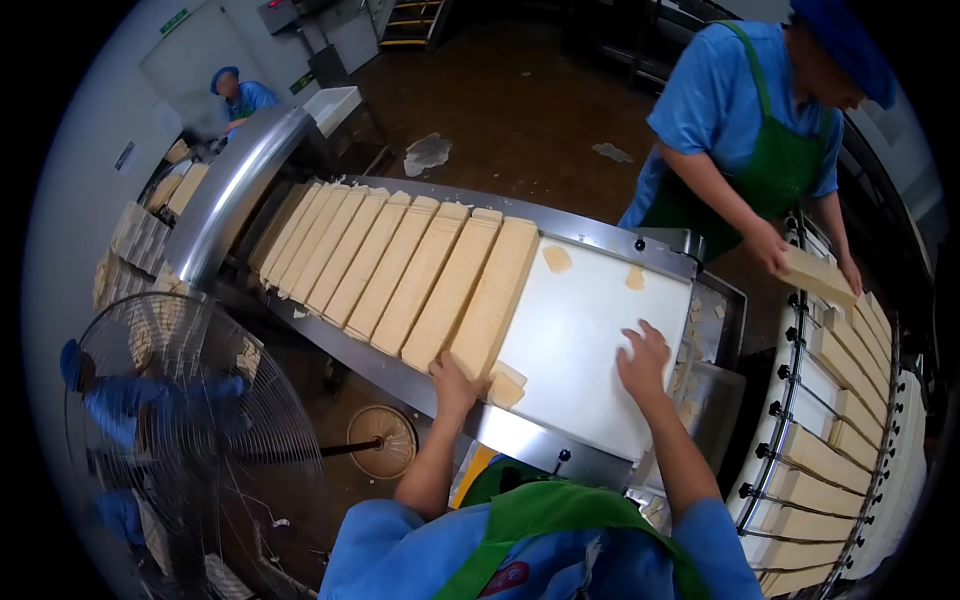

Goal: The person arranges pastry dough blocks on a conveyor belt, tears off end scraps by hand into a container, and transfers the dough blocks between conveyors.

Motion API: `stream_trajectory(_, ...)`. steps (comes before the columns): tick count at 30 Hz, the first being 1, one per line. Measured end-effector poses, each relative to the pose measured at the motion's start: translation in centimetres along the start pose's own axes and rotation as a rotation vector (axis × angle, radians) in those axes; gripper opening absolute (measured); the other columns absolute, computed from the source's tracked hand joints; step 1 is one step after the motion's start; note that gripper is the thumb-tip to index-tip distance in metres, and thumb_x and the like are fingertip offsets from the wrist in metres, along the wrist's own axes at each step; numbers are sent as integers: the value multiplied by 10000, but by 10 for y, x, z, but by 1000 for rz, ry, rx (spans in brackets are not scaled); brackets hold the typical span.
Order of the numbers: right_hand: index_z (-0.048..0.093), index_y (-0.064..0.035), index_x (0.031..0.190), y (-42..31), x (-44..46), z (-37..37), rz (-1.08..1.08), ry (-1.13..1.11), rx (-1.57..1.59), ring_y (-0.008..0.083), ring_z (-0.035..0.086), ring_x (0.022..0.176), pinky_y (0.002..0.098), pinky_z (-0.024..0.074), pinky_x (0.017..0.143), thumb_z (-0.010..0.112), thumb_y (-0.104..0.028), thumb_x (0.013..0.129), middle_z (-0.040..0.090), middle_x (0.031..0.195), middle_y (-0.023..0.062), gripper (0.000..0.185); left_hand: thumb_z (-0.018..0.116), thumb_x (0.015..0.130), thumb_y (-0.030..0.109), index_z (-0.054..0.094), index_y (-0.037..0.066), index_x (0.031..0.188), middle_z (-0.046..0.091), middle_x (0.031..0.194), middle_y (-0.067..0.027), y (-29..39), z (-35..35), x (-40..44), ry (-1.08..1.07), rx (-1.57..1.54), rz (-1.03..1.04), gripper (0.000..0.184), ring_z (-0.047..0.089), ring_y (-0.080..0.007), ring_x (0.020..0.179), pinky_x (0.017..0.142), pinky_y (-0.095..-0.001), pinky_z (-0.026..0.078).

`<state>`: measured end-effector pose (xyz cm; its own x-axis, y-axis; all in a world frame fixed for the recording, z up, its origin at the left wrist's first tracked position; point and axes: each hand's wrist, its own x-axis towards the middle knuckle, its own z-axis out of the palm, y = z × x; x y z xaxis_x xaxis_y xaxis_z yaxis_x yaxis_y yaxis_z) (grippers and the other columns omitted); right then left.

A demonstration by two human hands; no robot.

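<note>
Long pale yellow loaf-like bars [430, 275] lie side by side across the conveyor. My left hand [455, 388] is at the near end of the front bar [500, 290], its fingers and thumb around that end. Close beside its thumb are loose pale slices [508, 386] at the belt's near edge. My right hand [643, 358] is open, fingers spread, over the right part of the white belt [580, 340], and holds nothing. Farther across the belt lie two more loose pieces, one left [557, 259] and one right [635, 278].
A co-worker [740, 130] at the right holds a bar [818, 277] in both hands over a second conveyor [815, 490] with bars between dividers. A metal hood [235, 190] spans the far left end of my conveyor. A large fan [190, 430] stands at the lower left.
</note>
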<state>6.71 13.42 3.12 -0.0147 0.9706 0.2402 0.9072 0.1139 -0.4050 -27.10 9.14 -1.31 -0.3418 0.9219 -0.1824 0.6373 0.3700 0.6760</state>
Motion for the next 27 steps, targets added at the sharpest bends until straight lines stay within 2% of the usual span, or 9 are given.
stream_trajectory(1,605,-115,1149,-8,15,22,-3,-53,-15,335,371,1249,508,297,973,668,-221,743,424,1358,166,425,851,611,235,273,-49,1312,366,1215,-275,2,-2,1,-6,1,6,952,423,-452,1107,952,-492,375)
stream_trajectory(4,500,-96,1288,-52,62,67,109,-240,-144,338,341,1270,509,290,992,642,-339,787,338,1423,193,575,768,687,422,166,-41,1386,353,1294,-260,11,-3,2,-124,241,-57,1032,404,-439,1191,967,-585,292)
stream_trajectory(7,384,-97,1391,-89,108,104,158,-308,-133,336,301,1303,500,288,1006,586,-421,839,245,1481,185,672,733,715,448,143,-83,1384,359,1272,-269,15,-1,3,-150,302,-43,1039,425,-433,1169,997,-569,265)
stream_trajectory(13,304,-155,1445,-150,192,138,139,-243,-145,345,284,1325,470,302,1012,485,-521,882,155,1524,167,696,709,730,473,156,-129,1361,411,1179,-260,11,1,5,-172,380,58,1033,501,-392,1032,911,-486,376)
stream_trajectory(15,296,-183,1452,-165,206,134,192,-383,-81,342,318,1309,454,327,1002,456,-557,880,120,1531,179,701,701,734,479,163,-141,1352,420,1161,-257,9,2,6,-192,402,75,1028,514,-385,1005,889,-467,397)
stream_trajectory(19,303,-174,1436,-172,213,137,214,-427,-205,352,362,1280,454,361,978,489,-570,853,130,1518,203,728,678,738,514,193,-153,1326,429,1132,-256,10,3,8,-210,444,123,1013,549,-378,951,826,-443,460)
stream_trajectory(21,317,-166,1402,-170,215,121,334,-520,-194,373,401,1240,466,384,956,536,-547,820,167,1491,218,730,691,729,497,174,-152,1317,421,1136,-265,16,0,8,-244,396,74,1018,566,-388,917,776,-461,500)
stream_trajectory(22,318,-128,1364,-164,211,116,378,-461,-172,382,438,1188,469,414,928,594,-504,767,258,1420,197,758,691,729,497,174,-152,1317,421,1136,-265,19,-2,9,-263,406,98,1018,566,-388,917,776,-461,500)
stream_trajectory(27,301,-64,1347,-105,173,51,631,-381,-26,373,442,1162,473,473,843,644,-447,711,319,1298,166,818,777,683,323,196,-62,1269,361,1143,-284,39,0,9,-441,177,85,911,547,-471,910,796,-486,498)
